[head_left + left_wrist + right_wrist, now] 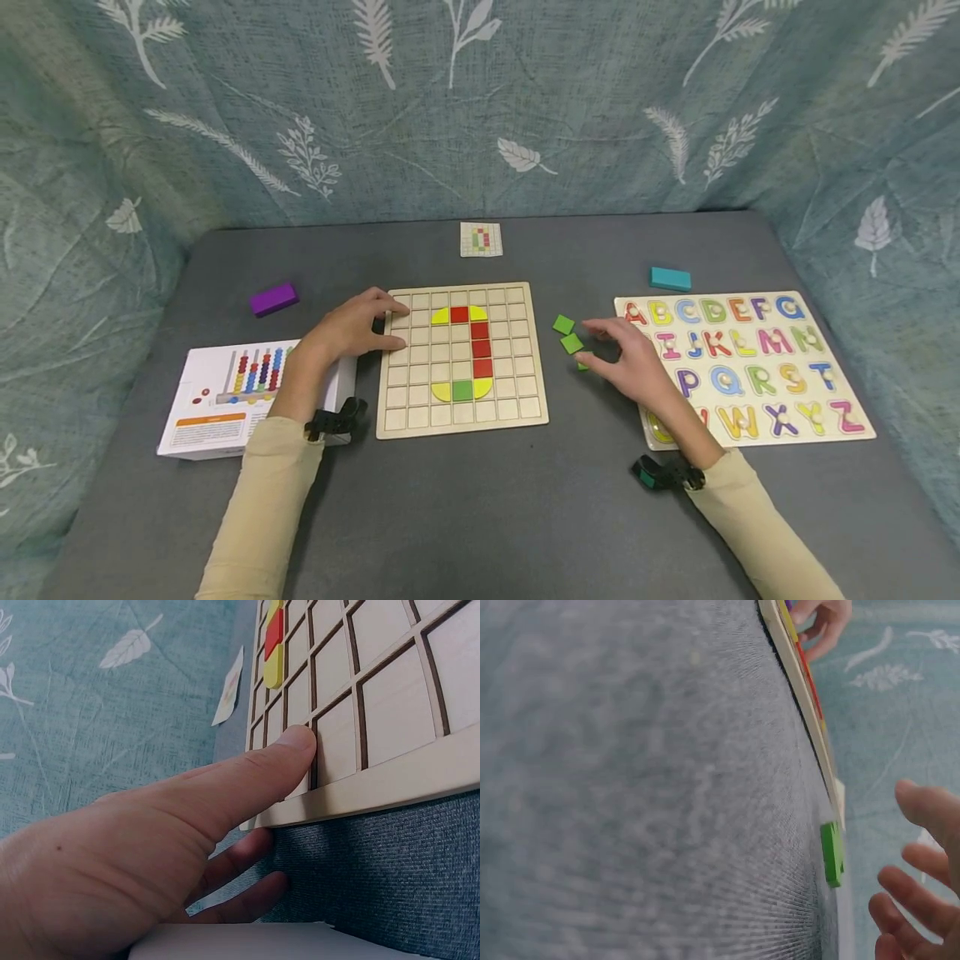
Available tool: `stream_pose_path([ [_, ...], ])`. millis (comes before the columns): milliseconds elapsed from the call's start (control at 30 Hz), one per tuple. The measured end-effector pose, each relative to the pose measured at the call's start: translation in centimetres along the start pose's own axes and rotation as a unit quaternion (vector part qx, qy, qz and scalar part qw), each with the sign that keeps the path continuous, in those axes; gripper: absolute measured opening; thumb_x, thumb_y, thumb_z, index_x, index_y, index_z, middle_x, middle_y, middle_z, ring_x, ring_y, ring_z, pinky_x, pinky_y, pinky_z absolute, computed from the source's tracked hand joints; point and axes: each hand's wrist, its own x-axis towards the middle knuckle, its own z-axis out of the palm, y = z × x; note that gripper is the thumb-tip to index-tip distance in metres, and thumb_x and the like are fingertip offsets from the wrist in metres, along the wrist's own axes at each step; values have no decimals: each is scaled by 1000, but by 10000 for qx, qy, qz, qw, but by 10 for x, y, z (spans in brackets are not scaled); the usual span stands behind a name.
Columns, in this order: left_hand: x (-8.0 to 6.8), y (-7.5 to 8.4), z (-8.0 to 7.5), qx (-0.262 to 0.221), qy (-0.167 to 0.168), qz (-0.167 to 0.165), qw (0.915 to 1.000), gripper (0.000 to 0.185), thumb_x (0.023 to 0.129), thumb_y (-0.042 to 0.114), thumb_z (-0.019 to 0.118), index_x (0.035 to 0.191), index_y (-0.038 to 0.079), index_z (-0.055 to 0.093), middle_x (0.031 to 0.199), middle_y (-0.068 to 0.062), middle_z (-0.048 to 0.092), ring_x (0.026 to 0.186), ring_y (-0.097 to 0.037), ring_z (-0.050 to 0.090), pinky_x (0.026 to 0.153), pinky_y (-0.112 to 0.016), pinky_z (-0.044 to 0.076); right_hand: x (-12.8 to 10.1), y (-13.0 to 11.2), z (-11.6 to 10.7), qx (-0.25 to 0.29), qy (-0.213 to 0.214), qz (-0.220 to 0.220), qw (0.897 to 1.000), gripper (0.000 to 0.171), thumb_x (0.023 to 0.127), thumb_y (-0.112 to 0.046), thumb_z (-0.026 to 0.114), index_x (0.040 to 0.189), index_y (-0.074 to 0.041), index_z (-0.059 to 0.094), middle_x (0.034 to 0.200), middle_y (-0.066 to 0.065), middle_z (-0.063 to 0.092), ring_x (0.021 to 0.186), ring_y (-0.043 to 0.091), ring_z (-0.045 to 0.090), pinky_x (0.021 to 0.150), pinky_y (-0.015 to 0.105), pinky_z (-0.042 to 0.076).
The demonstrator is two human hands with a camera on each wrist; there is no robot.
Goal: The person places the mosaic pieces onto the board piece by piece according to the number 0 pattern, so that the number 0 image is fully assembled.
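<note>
The right hand [636, 360] hovers with fingers spread and relaxed, gripping nothing, directly beside a small cluster of green square tiles [571, 342] lying flat on the grey bench [480, 500]. The tiles sit between the wooden grid board [461, 360] and the alphabet puzzle board [750, 367], toward the right half of the bench. From the right hand the tiles lie toward the board side, just off the fingertips; whether a finger touches the nearest tile cannot be told. In the right wrist view one green tile [831, 853] is seen edge-on, flat on the bench, a short way from the fingers [922, 859].

The left hand [351, 327] rests at the left edge of the grid board, fingers extended, one fingertip pressing on the board's frame [390, 787]; it holds nothing. It is well apart from the green tiles, with the whole board between.

The right hand is plainly the nearer one to the tiles. The board already carries yellow, red and green pieces [465, 354] in its middle columns, which lie beyond the tiles from the right hand.

A pattern card [481, 239] lies near the far edge of the bench.
</note>
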Motion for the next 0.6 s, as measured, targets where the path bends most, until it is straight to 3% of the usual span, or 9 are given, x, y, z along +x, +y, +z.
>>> stream_pose_path([
  [133, 1, -1, 1, -65, 5, 14, 10000, 54, 87, 26, 72, 136, 10, 56, 137, -14, 46, 125, -35, 48, 102, -56, 40, -2, 5, 1, -23, -109, -257, 9996, 50, 81, -23, 79, 125, -5, 63, 122, 14, 64, 117, 31, 57, 102, 50, 42],
  [267, 1, -2, 2, -123, 13, 2, 9999, 53, 87, 25, 73, 136, 10, 56, 136, -14, 45, 125, -34, 48, 103, -55, 40, -2, 9, 2, -88, -171, -391, 9990, 50, 81, -24, 79, 125, -8, 63, 124, 13, 64, 119, 31, 56, 105, 51, 38],
  [600, 1, -1, 2, -40, -22, -85, 10000, 54, 88, 27, 72, 137, 12, 56, 135, -13, 45, 123, -33, 48, 100, -55, 41, -4, 23, 5, -377, -149, -698, 9967, 34, 78, -25, 81, 108, -12, 72, 113, 10, 67, 111, 28, 57, 97, 49, 39],
])
